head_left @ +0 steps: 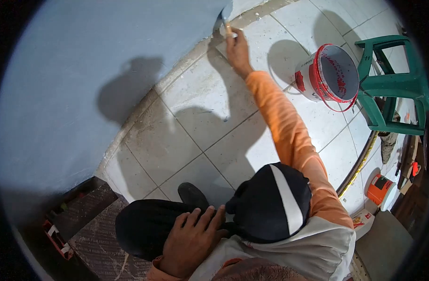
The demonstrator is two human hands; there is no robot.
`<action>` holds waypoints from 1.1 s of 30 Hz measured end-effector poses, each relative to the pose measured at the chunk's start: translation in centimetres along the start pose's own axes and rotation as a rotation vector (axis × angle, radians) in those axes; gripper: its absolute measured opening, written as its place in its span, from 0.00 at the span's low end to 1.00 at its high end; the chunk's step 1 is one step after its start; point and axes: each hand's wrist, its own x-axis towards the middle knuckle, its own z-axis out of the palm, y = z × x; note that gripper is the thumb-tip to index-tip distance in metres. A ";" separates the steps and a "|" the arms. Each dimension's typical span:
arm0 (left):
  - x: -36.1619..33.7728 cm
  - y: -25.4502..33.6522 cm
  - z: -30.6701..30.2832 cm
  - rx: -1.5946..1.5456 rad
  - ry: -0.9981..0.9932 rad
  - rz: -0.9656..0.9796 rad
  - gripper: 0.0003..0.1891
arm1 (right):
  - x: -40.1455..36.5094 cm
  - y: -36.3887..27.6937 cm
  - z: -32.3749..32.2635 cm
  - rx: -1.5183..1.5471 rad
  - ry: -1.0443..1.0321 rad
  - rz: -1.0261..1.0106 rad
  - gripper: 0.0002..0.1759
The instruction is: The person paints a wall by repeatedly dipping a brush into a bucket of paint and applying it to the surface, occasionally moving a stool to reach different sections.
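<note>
My right hand (238,52), at the end of an outstretched orange sleeve, is closed around the handle of a paintbrush (227,25). The brush's head meets the bottom of the blue-grey wall (97,56), close to the floor edge, where a white patch shows beside it. My left hand (192,241) lies with fingers spread on my black-trousered knee and holds nothing. To the right of my forearm, a white and red paint bucket (308,77) stands on the tiles, its red handle hanging down and grey paint coating the inside.
A green plastic stool (392,85) is right beside the bucket. Farther down the right side are an orange tub (379,188), a small white box (363,221) and assorted tools. Brown printed boards (104,241) lie at lower left. White floor tiles (177,140) run along the wall.
</note>
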 end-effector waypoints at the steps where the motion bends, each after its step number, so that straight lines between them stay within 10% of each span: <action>1: 0.2 0.1 -0.1 -0.005 -0.009 -0.004 0.31 | -1.1 -1.0 1.1 0.007 -0.034 0.047 0.19; 8: 1.3 0.0 -0.9 -0.043 -0.054 -0.048 0.32 | -3.8 0.5 -3.8 0.141 -0.422 0.090 0.22; 20: 1.8 0.4 -1.0 -0.030 -0.016 -0.079 0.32 | 4.0 1.6 -7.3 0.345 0.170 0.282 0.19; 27: 2.1 -0.1 -1.3 0.006 0.033 -0.040 0.31 | 0.7 -0.5 -2.8 0.417 -0.152 0.466 0.13; 33: 2.1 -0.1 -1.1 0.008 0.012 -0.028 0.31 | 3.4 0.3 -5.4 0.542 0.044 0.545 0.10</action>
